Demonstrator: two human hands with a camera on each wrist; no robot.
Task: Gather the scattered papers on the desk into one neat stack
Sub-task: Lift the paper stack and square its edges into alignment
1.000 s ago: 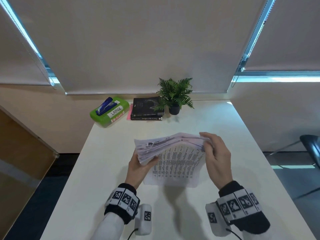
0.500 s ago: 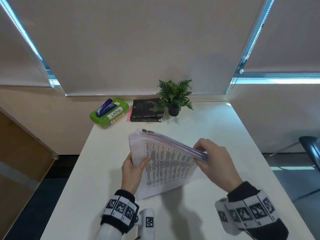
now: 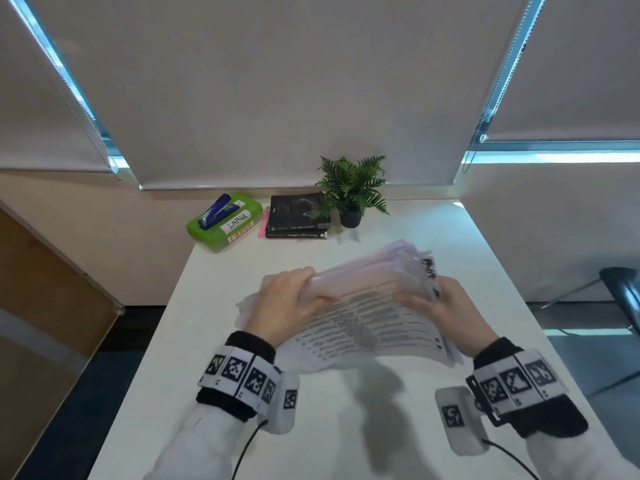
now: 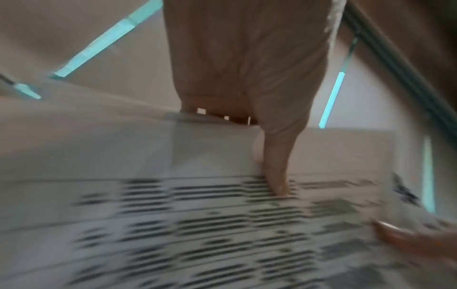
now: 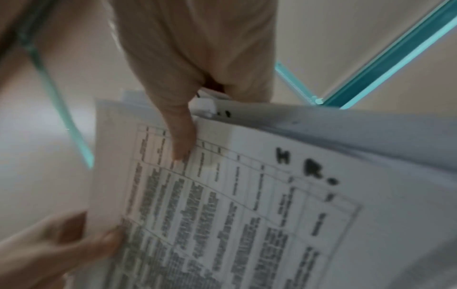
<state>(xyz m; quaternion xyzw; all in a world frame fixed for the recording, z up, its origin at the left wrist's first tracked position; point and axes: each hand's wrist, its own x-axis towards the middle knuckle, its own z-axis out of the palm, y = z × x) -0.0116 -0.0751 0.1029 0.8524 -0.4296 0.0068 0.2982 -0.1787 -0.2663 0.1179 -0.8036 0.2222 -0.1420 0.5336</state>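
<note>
A thick bundle of printed papers (image 3: 367, 306) is held up off the white desk (image 3: 346, 427), tilted with its printed face toward me. My left hand (image 3: 294, 299) grips its left edge, thumb on the printed face (image 4: 277, 185). My right hand (image 3: 446, 306) grips the right edge, thumb pressing a table sheet (image 5: 180, 144) marked "HR". The sheet edges are fanned and uneven along the top right. The papers (image 4: 197, 224) fill the left wrist view, blurred. Part of the stack's lower edge looks close to the desk; contact is unclear.
At the back of the desk sit a green box (image 3: 225, 221) with a blue stapler (image 3: 214, 211) on top, a pile of dark books (image 3: 298, 216) and a small potted fern (image 3: 351, 188). A dark chair (image 3: 623, 292) stands right of the desk.
The bundle has turned: its high edge was at the left under my left hand, now it is raised at the right. Both hands shifted their grip to the two side edges.
</note>
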